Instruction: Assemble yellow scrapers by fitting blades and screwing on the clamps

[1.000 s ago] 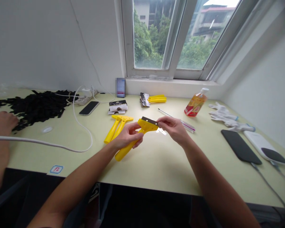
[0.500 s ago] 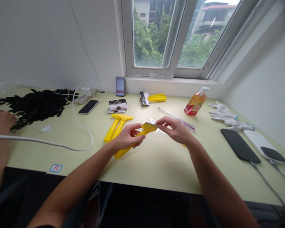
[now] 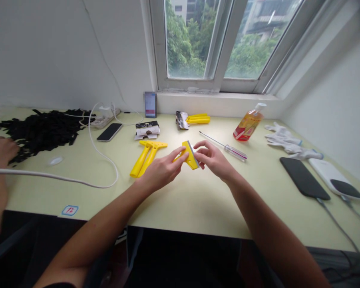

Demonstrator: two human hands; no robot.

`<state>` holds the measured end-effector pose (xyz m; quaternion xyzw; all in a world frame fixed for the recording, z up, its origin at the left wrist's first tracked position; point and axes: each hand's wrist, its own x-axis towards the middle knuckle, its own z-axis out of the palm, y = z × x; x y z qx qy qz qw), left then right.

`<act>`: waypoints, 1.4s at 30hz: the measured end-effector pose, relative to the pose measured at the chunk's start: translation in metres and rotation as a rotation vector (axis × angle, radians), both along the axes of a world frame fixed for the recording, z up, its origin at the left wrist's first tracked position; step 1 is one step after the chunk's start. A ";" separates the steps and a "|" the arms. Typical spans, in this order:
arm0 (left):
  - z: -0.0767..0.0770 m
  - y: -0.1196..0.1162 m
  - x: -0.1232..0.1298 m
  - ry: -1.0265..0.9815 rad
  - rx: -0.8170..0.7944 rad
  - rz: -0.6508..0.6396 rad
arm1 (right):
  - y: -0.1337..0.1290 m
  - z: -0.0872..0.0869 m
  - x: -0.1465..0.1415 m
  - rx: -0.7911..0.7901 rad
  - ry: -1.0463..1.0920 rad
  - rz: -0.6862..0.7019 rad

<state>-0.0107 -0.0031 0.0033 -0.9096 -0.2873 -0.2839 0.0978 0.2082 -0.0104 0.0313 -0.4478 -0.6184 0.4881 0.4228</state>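
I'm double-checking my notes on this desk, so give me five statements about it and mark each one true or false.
1. The left hand holds a yellow scraper. True.
2. The right hand grips the screwdriver. False: its fingers are at the scraper's head, and the screwdriver lies on the table.
3. The bottle has a white cap. True.
4. The white gloves lie left of the bottle in the picture. False: they lie right of it.
5. Two T-shaped yellow handles lie on the table. True.
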 end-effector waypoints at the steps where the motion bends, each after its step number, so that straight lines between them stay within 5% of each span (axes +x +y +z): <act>1: 0.000 -0.001 0.000 0.018 0.011 0.009 | 0.001 -0.001 0.000 0.005 -0.007 -0.001; 26: -0.006 -0.003 0.005 0.150 0.022 0.062 | 0.003 -0.017 0.005 0.199 -0.249 -0.134; 42: -0.002 -0.001 0.004 0.084 0.067 0.078 | 0.002 -0.010 0.006 0.224 -0.146 -0.124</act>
